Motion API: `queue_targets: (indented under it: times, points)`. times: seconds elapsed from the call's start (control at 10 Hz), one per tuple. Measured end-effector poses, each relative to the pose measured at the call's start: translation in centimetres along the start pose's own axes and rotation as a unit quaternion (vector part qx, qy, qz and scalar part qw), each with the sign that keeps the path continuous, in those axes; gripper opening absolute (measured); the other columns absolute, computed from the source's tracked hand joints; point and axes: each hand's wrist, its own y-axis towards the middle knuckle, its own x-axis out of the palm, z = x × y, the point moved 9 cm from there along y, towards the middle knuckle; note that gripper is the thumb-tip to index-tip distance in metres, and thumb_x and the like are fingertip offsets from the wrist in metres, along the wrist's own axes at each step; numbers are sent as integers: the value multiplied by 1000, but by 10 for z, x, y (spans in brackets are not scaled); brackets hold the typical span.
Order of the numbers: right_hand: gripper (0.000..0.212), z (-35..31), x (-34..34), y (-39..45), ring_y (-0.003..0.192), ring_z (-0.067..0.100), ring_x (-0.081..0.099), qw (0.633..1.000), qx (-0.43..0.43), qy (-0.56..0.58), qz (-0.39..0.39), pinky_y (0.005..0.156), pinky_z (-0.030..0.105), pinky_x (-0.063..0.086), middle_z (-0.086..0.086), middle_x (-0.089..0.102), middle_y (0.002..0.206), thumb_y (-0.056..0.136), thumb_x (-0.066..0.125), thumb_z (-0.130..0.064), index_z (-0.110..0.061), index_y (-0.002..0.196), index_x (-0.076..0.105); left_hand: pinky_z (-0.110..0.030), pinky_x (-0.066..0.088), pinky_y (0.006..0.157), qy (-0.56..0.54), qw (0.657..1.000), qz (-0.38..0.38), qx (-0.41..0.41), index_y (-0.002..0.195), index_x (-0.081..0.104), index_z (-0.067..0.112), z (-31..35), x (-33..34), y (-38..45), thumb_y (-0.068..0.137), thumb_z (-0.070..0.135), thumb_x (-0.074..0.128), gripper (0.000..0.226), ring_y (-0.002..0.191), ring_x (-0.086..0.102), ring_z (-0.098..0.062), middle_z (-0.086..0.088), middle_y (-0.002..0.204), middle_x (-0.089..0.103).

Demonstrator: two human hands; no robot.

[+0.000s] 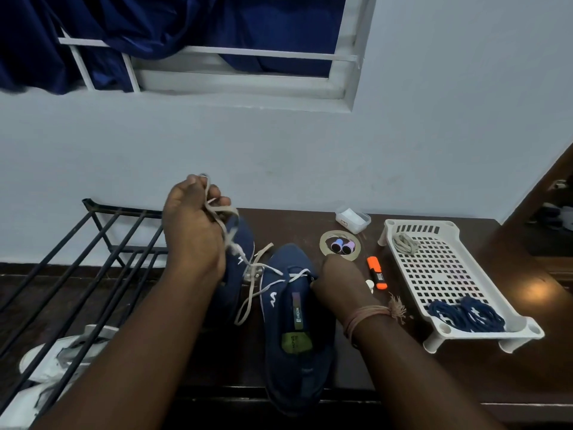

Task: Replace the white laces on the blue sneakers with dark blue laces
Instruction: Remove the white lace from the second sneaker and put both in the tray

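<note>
Near shoe (297, 336) on the table (465, 367), toe away; right hand (338, 280) at its eyelets, fingers hidden, grip impossible to tell. Far shoe (238, 240) largely hidden behind the left hand (192, 231), raised, fingers curled around gathered white lace (248, 293) trailing down between both shoes. Right: white tray (459, 274) holding blue laces (465, 315) at the near end, a pale lace bundle (404, 242) farther. Between: orange marker (376, 272), two spools (341, 246). Left: black rack (77, 274).
</note>
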Motion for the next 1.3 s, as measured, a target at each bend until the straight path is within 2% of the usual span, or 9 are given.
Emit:
queue_targets:
  times: [0.1,0.2,0.4,0.5,0.7,0.8,1.1,1.2,1.3]
  points:
    - [20,-6,-2,-5,100,29,64,1000,-15,1,24,89,39,53,10,65,110,91,55,-17,-13,111,57,-23,47,63,83,996,25,27,100,62,11,15,-11,9,103,23,52,15,65,58,-13,1,75,61]
    - [32,-28,0,-12,90,29,63,995,-94,19,40,78,35,52,7,52,113,84,64,-16,-19,115,54,-28,47,63,392,920,23,-8,82,67,23,4,-19,6,93,20,56,15,68,59,-14,7,74,65]
    - [24,-46,12,-21,97,26,56,985,-155,-38,69,76,31,47,7,48,119,94,55,-25,-21,116,64,-36,53,89,741,659,-131,-2,117,70,16,-58,-2,-33,84,50,66,47,103,64,-24,-8,115,69]
    - [23,-45,10,-17,97,25,55,986,-155,-14,61,78,32,48,6,48,113,93,57,-28,-22,114,63,-37,55,83,779,598,-186,-30,91,74,19,-77,-3,-45,80,50,68,33,90,65,-20,-2,95,72]
    - [21,3,-56,-20,100,30,59,962,54,-54,261,83,41,38,3,61,103,78,53,-24,-23,96,63,-35,61,76,728,644,-174,-155,85,73,9,-95,-34,-33,86,20,64,14,69,74,-21,-7,77,75]
    - [31,19,-58,-14,108,32,56,962,92,-55,249,88,46,38,7,58,114,78,57,-29,-23,108,60,-38,64,69,695,680,-170,-163,91,72,6,-101,-39,-30,91,18,61,17,73,75,-23,-10,82,75]
    - [21,-51,8,-17,112,29,41,979,-141,-113,94,90,44,34,1,49,118,93,52,-37,-30,102,69,-41,64,68,695,681,-184,-142,87,71,8,-105,-36,-30,92,21,60,17,72,75,-24,-10,81,75]
    - [20,-34,-31,-13,95,23,56,977,-69,129,154,84,39,46,-2,63,97,90,51,-32,-23,86,68,-40,64,68,696,680,-182,-141,87,70,8,-104,-36,-29,91,21,60,17,72,75,-25,-10,81,75]
    - [30,2,-58,-5,62,10,61,855,60,487,170,63,29,47,-4,65,63,90,49,-20,-15,66,65,-40,64,68,698,677,-184,-148,86,71,9,-106,-38,-29,88,21,61,16,73,75,-25,-10,82,75]
